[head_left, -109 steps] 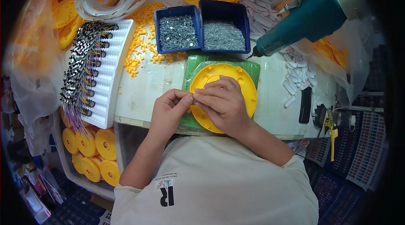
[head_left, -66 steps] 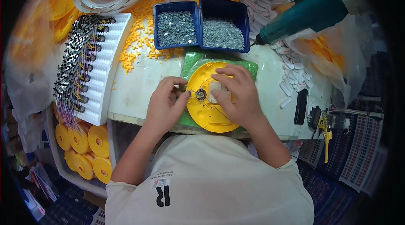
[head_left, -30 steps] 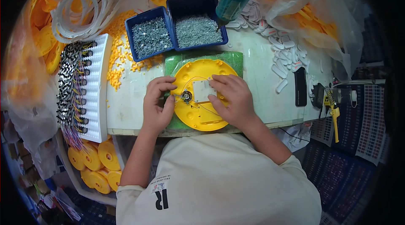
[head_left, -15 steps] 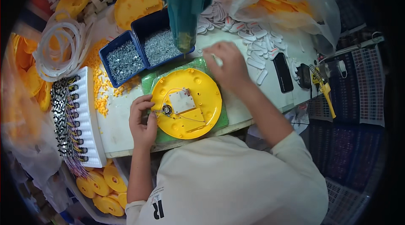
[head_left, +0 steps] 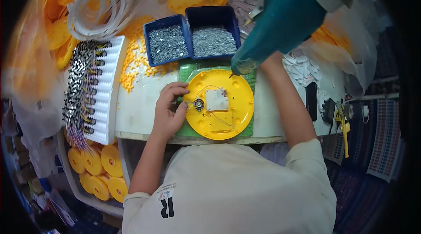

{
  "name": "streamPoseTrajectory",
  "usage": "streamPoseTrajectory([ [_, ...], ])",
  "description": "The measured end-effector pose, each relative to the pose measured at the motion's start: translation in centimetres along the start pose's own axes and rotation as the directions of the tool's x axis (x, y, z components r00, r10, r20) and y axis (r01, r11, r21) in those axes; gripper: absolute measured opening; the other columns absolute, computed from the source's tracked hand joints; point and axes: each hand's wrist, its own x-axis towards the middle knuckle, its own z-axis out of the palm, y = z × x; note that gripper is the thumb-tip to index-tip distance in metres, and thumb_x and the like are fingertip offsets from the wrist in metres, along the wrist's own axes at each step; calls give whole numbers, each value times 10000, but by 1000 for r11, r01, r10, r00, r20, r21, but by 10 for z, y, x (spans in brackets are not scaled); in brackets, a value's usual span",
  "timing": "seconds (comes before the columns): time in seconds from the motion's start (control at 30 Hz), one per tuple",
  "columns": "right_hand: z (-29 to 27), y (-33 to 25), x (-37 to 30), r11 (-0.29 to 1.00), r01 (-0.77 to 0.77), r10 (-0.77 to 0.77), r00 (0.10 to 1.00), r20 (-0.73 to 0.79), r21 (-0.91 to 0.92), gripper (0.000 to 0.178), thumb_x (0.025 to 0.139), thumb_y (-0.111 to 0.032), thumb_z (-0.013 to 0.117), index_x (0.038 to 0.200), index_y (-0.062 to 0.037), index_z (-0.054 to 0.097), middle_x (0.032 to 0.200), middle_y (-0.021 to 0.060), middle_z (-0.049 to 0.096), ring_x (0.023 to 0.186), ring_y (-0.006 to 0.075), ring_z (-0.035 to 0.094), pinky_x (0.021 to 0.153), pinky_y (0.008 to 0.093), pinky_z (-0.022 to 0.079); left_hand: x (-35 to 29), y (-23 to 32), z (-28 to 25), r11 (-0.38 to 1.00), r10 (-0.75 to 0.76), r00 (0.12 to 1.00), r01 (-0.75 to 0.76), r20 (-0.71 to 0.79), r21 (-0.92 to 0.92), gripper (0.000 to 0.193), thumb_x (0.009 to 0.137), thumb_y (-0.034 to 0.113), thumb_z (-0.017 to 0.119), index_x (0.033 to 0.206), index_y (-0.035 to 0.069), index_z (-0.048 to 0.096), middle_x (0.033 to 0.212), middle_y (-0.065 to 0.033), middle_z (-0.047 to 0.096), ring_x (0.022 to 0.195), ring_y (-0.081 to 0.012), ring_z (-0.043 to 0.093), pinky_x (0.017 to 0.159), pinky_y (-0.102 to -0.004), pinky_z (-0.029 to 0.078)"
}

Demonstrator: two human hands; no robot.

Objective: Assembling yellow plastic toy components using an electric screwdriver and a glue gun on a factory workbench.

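Observation:
My left hand point(head_left: 170, 107) curls against the left rim of a yellow round plastic housing point(head_left: 240, 107), thumb and forefinger bent at its edge. Inside the housing lie a small round speaker point(head_left: 199, 104), thin wires and a white square box point(head_left: 217, 100). A teal electric screwdriver point(head_left: 280, 23) slants over the bench, its dark tip near the housing's upper right rim. My right hand point(head_left: 271, 60) reaches up behind the screwdriver's body. Its fingers are hidden, so whether they grip the tool does not show.
Two blue bins point(head_left: 191, 54) of small metal parts stand behind the housing, which rests on a green mat point(head_left: 184, 134). Left are loose orange pieces point(head_left: 131, 65) and a white tray point(head_left: 109, 102) with wired parts. Right lie white oval pieces point(head_left: 302, 69) and a phone point(head_left: 311, 101).
The view has shifted. My right hand, seen before beside the bins, has passed behind the screwdriver. The screwdriver now slants, with its tip closer to the housing. My left hand stays at the rim.

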Motion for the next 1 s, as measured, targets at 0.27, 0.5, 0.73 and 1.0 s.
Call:
streamPoseTrajectory([
  [0.27, -43, -30, -49, 626, -446, 464, 872, 155, 640, 110, 976, -55, 652, 1075, -8, 642, 903, 17, 668, 808, 86, 628, 753, 247, 500, 5, 3, 2, 999, -26, 999, 26, 36, -23, 315, 825, -80, 584, 1120, 13, 642, 1318, -146, 623, 1245, -279, 592, 1058, -355, 454],
  [0.5, -38, -60, -53, 662, -313, 316, 940, 126, 681, 298, 952, -28, 702, 1209, -38, 551, 914, 61, 685, 828, 138, 706, 762, 290, 569, 4, 4, 6, 950, 147, 989, -150, 32, 274, 243, 906, -38, 596, 1137, 15, 649, 1304, -168, 651, 1186, -325, 634, 1001, -393, 495],
  [0.73, -43, -80, -29, 853, 78, -152, 983, 102, 516, 231, 906, -9, 694, 1134, -41, 711, 981, 117, 716, 853, 302, 717, 755, 365, 583, 2, 7, 8, 960, 145, 989, -138, -9, 244, 255, 910, -39, 600, 1156, 17, 640, 1286, -167, 666, 1188, -350, 638, 1012, -414, 496],
  [1.0, -34, -88, -37, 887, 46, -161, 963, 215, 460, 267, 892, -18, 688, 1150, -68, 735, 978, 90, 704, 836, 286, 709, 728, 375, 582, 2, 7, 10, 963, 131, 991, -124, -12, 238, 267, 899, -42, 598, 1156, 18, 638, 1260, -174, 677, 1189, -358, 638, 1025, -421, 492],
])
